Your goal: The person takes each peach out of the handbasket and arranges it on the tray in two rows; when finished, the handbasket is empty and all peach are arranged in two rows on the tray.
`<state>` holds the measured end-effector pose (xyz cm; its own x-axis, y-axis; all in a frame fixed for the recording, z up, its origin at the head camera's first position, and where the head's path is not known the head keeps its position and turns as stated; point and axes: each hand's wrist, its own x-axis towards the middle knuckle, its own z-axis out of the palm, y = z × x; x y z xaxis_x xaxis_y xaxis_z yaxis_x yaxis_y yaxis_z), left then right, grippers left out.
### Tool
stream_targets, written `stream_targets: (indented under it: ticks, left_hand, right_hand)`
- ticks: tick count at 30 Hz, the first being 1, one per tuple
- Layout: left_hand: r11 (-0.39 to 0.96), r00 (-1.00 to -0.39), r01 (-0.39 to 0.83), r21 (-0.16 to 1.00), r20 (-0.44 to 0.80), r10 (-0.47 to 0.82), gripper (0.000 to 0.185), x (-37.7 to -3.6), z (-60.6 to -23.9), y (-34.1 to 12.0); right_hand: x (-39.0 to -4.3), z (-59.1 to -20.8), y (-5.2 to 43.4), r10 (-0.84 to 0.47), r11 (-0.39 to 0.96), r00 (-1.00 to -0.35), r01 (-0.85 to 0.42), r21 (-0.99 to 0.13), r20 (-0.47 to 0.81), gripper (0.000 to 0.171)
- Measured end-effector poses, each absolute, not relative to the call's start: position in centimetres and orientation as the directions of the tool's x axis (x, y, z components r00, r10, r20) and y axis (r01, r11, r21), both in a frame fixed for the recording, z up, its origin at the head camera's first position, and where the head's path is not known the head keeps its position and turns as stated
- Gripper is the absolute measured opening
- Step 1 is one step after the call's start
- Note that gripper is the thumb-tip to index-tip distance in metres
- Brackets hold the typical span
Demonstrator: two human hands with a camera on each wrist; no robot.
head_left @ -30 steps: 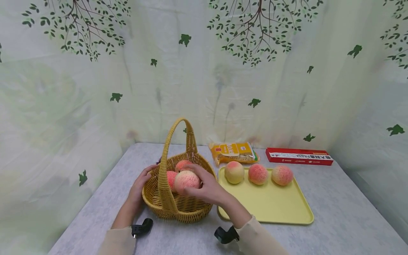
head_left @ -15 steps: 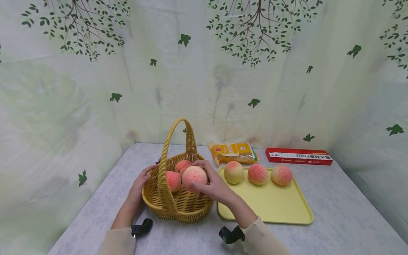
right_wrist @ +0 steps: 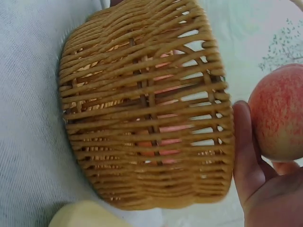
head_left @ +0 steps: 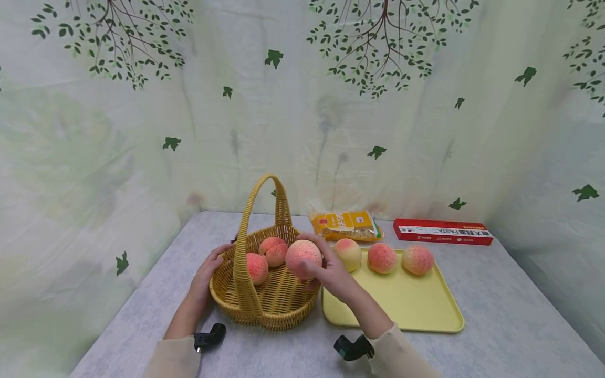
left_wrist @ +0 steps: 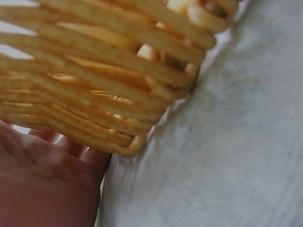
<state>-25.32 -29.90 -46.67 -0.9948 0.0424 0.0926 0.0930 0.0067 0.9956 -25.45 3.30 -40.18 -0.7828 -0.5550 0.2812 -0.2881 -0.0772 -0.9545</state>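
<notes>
My right hand [head_left: 333,270] holds a pink-and-cream peach [head_left: 304,259] over the right rim of a wicker basket [head_left: 283,320]. In the right wrist view the held peach [right_wrist: 280,113] sits against my fingers, above the basket's woven side. My left hand [head_left: 203,278] holds the basket's left side at the rim; the left wrist view has my palm [left_wrist: 42,175] close to the weave, fingertips hidden. Inside the basket lie a peach [head_left: 273,251] at the back and another peach [head_left: 257,269] near the handle [head_left: 247,226].
A yellow tray [head_left: 402,304] stands right of the basket, bearing a pale peach [head_left: 348,255], a pink peach [head_left: 382,258] and a speckled peach [head_left: 418,260] along its back. Behind are an orange food packet [head_left: 347,226] and a red pasta box [head_left: 442,232].
My right hand has carried the peach rightward and slightly up, from among the others to over the basket's right rim. My left hand has stayed on the basket.
</notes>
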Motion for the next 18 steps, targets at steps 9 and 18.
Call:
stream_targets:
  ticks: [9,18]
  left_hand:
    - [0.009,-0.994,0.101,0.995,0.100,0.047,0.042,-25.4,-46.9,-30.0]
    - [0.011,-0.995,0.087,0.996,0.086,0.042,0.043,-25.4,-46.7,-29.9]
  right_hand:
    - [-25.5,-40.7,5.8,-0.527,-0.116,-0.811,-0.227,-0.967,0.254,0.056]
    - [-25.9,-41.4,7.7,-0.513,-0.092,-0.833,-0.185,-0.978,0.206,0.061]
